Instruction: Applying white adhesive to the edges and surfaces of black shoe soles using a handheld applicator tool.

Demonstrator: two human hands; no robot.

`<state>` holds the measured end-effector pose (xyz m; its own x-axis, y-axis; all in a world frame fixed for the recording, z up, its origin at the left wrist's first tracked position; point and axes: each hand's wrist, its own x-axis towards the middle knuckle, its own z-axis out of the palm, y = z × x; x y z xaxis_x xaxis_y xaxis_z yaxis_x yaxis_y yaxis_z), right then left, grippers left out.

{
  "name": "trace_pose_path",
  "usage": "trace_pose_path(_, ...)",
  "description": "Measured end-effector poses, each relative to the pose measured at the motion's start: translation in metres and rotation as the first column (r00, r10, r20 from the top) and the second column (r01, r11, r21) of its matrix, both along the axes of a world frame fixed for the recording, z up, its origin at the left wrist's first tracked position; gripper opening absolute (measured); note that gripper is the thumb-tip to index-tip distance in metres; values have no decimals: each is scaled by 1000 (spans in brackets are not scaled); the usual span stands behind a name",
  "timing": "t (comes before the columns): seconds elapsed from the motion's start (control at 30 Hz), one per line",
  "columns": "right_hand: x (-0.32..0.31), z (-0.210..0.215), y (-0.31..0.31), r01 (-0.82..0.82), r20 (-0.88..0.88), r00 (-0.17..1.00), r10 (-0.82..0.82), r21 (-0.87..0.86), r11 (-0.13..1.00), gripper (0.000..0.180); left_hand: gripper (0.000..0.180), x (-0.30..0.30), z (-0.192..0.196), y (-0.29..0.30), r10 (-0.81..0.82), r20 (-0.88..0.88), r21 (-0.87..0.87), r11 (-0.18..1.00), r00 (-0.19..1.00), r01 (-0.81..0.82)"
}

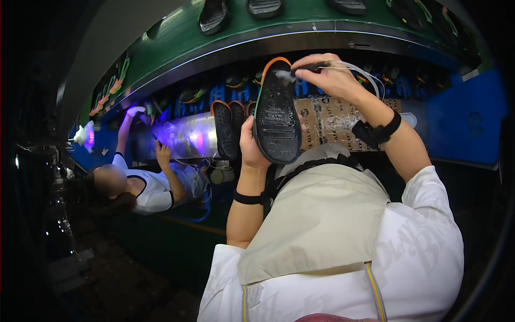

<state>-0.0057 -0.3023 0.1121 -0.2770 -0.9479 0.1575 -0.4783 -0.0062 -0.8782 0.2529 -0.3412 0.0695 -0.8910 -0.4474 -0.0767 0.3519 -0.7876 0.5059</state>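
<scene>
Across the top of the frame curves a green conveyor surface (177, 32) carrying dark soles (213, 15). Below it, centre frame, a rack (332, 121) holds more soles on edge, a few dark ones (225, 129) just left of your work. At the left edge a co-worker in a white shirt (153, 190) reaches up toward the rack.

Your left hand (251, 147) holds a black sandal sole with an orange rim (276, 112) upright, tread facing you — fingers closed round its lower left edge. Your right hand (330, 75), upper centre, pinches a slim dark tool with a clear hose (311, 67), its tip at the sole's top edge.

To do this well, probably keep your left grip firm so the sole does not twist, and run the tip steadily along the rim — mind the hose does not drag over the sole.
</scene>
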Motion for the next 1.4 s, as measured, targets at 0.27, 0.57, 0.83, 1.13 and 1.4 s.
trace_pose_path(0.27, 22, 3, 41, -576, -22, 817, 576, -90, 813, 30, 64, 13, -17, -16, 282, 141, -27, 959, 949, -281)
trace_pose_path(0.57, 30, 3, 31, -172, 304, 942, 140, 80, 982, 24, 62, 7, -16, -15, 314, 47, -262, 920, 948, -292)
trace_pose_path(0.83, 30, -10, 36, -258, 355, 906, 232, 29, 966, 24, 72, 6, -8, -14, 424, 19, -345, 853, 905, -392)
trace_pose_path(1.13, 32, -3, 46, -145, 207, 972, 113, 147, 978, 24, 85, 10, -7, -14, 540, 26, -466, 751, 841, -468)
trace_pose_path(1.4, 27, -4, 56, -158, 202, 972, 122, 177, 971, 25, 92, 7, -10, -13, 589, 0, -583, 656, 808, -479)
